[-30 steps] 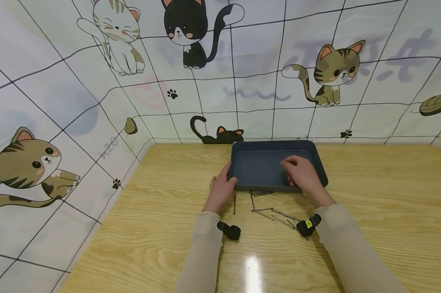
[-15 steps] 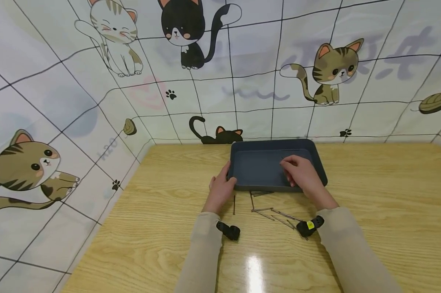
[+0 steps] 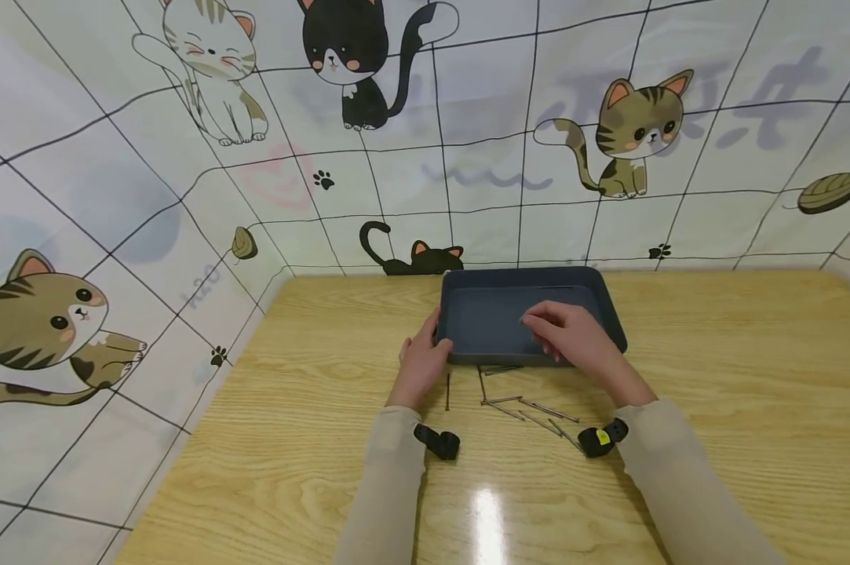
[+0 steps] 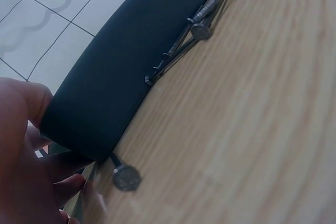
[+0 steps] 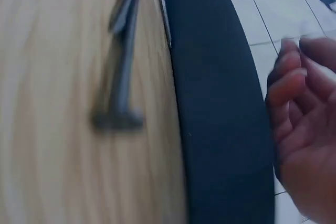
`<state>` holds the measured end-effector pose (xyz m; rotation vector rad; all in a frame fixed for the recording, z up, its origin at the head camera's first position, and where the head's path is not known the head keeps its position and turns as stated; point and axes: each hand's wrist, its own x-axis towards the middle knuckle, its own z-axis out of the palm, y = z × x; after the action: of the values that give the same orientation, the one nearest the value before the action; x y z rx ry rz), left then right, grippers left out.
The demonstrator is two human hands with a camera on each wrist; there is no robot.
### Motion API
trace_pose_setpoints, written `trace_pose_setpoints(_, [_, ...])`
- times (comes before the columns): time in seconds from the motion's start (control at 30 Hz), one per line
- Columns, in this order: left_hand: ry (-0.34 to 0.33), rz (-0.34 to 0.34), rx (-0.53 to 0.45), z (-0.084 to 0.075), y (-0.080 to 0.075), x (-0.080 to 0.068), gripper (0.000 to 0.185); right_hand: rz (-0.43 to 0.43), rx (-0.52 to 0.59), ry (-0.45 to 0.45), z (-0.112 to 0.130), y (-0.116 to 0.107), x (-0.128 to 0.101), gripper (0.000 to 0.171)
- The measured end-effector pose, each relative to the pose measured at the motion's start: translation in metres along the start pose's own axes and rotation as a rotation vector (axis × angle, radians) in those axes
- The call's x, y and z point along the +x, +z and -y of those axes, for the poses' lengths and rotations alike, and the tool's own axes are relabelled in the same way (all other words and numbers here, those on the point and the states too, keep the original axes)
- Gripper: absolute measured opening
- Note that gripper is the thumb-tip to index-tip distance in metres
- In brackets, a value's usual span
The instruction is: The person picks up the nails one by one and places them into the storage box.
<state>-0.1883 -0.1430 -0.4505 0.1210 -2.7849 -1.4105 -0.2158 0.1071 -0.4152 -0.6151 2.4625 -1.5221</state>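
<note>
My left hand [image 3: 425, 365] grips the near left corner of a dark blue rectangular tray [image 3: 495, 320]. Its thumb lies at the rim, and the other fingers reach around the outer side, partly hidden. Over the tray's right half, my right hand [image 3: 573, 336] has curled fingers, thumb and forefinger tips close together. In the right wrist view these fingertips [image 5: 295, 45] rise beside the tray wall; I cannot tell whether they pinch something thin. Several metal nails [image 3: 548, 410] lie on the wooden table in front of the tray. One nail [image 4: 126, 177] points out near the left corner.
The wooden table [image 3: 311, 439] runs back to a wall covering [image 3: 495, 180] printed with cats and grid lines. Another side of this covering stands at the left. Both wrists carry small black cameras, the right one [image 3: 597, 439] close to the nails.
My right hand has shifted slightly left over the tray, its fingertips moving away from the right wall. My left hand keeps its hold on the corner. The view has drifted slightly.
</note>
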Motion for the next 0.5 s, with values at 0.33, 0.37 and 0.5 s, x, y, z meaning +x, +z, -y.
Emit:
trace_pose_setpoints(0.33, [0.005, -0.014, -0.003, 0.002, -0.001, 0.000, 0.054, 0.376, -0.269, -0.015, 0.020, -0.001, -0.017, 0.032])
trace_pose_setpoints(0.37, [0.005, -0.015, 0.002, 0.002, -0.001, 0.000, 0.054, 0.399, -0.301, -0.021, 0.021, 0.000, -0.018, 0.030])
trace_pose_setpoints(0.5, [0.004, -0.010, 0.008, 0.000, 0.001, -0.001, 0.055, 0.460, -0.421, -0.021, 0.027, 0.004, -0.021, 0.030])
